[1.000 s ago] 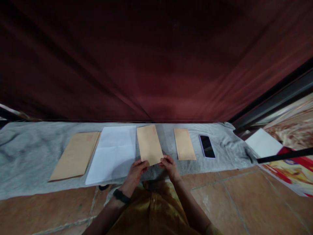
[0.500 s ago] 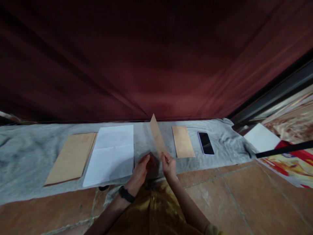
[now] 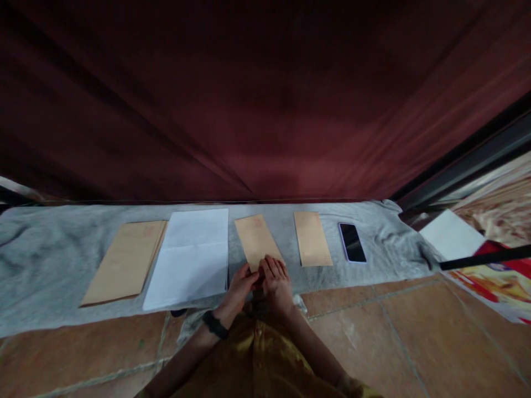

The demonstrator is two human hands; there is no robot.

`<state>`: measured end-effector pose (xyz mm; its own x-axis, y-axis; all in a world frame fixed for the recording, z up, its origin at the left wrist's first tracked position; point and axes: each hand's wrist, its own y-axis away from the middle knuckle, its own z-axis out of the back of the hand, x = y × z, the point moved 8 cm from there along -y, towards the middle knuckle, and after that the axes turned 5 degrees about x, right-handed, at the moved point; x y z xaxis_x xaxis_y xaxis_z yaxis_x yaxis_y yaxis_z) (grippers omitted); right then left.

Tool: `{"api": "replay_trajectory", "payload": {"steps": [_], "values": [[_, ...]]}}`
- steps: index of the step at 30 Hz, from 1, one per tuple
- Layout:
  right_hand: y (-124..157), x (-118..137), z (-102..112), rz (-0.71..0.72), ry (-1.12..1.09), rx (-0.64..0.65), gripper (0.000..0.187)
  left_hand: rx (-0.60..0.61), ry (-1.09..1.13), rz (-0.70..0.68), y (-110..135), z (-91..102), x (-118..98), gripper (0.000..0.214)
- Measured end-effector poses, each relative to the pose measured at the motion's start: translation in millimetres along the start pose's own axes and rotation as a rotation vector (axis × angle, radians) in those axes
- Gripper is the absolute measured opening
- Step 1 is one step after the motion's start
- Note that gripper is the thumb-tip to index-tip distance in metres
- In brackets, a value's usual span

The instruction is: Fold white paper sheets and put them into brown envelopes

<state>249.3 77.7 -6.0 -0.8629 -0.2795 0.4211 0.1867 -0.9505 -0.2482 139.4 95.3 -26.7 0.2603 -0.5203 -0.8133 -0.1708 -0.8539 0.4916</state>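
Note:
A small brown envelope [image 3: 256, 239] lies flat on the grey cloth [image 3: 50, 254] in front of me. My right hand [image 3: 275, 279] rests flat on its near end with fingers stretched out. Touching the near left corner of that envelope is my left hand [image 3: 241, 284], fingers loosely together; a black watch sits on that wrist. To the left lie a white sheet of paper [image 3: 189, 257] and a stack of large brown envelopes [image 3: 126, 260]. To the right lies a second small brown envelope [image 3: 312, 239].
A black phone [image 3: 352, 242] lies on the cloth right of the envelopes. A dark red curtain [image 3: 265, 99] hangs behind. Tiled floor [image 3: 415, 337] is in front. At the far right are a white sheet [image 3: 450, 235], a dark rod [image 3: 485, 257] and colourful printed material [image 3: 498, 287].
The small envelope was held by both hands, stood on edge in my right hand half a second ago, and now lies flat on the cloth under my right hand.

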Motion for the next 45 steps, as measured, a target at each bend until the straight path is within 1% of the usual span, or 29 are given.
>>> {"api": "replay_trajectory", "payload": {"steps": [3,6,8,10,14,18,23,27,34,41,45], "values": [[5.3,-6.4,-1.9,0.01,-0.119,-0.013,0.057,-0.062,-0.111,0.019,-4.6,11.5,2.8,0.045],[7.5,-28.8,1.4,-0.101,-0.174,-0.111,0.053,-0.087,-0.202,0.024,-9.7,18.4,1.2,0.038],[7.8,-43.1,2.9,-0.175,-0.157,-0.173,0.051,-0.093,-0.232,0.023,-12.4,21.3,0.3,0.033],[6.3,-50.0,2.6,-0.205,-0.118,-0.199,0.053,-0.1,-0.264,0.026,-14.3,23.4,0.5,0.028],[0.3,-46.2,-2.0,-0.222,-0.024,-0.176,0.065,-0.098,-0.348,0.024,-17.1,23.2,2.1,0.022],[-2.6,-39.8,-5.8,-0.263,0.042,-0.165,0.07,-0.109,-0.377,0.028,-19.5,23.0,4.4,0.03],[-2.1,-40.7,-8.1,-0.249,0.051,-0.165,0.064,-0.128,-0.377,0.043,-21.5,24.4,6.3,0.031],[-0.1,-50.0,-7.3,-0.251,0.041,-0.156,0.057,-0.124,-0.36,0.045,-20.3,24.2,6.6,0.028],[4.3,-68.3,2.4,-0.296,0.058,-0.163,0.049,-0.125,-0.34,0.049,-20.5,26.4,8.7,0.021],[2.8,-67.0,5.8,-0.316,0.052,-0.168,0.048,-0.137,-0.335,0.048,-20.9,27.5,6.7,0.022],[3.9,-63.9,13.6,-0.273,0.006,-0.21,0.05,-0.129,-0.33,0.03,-17.5,27.3,1.6,0.025]]}}
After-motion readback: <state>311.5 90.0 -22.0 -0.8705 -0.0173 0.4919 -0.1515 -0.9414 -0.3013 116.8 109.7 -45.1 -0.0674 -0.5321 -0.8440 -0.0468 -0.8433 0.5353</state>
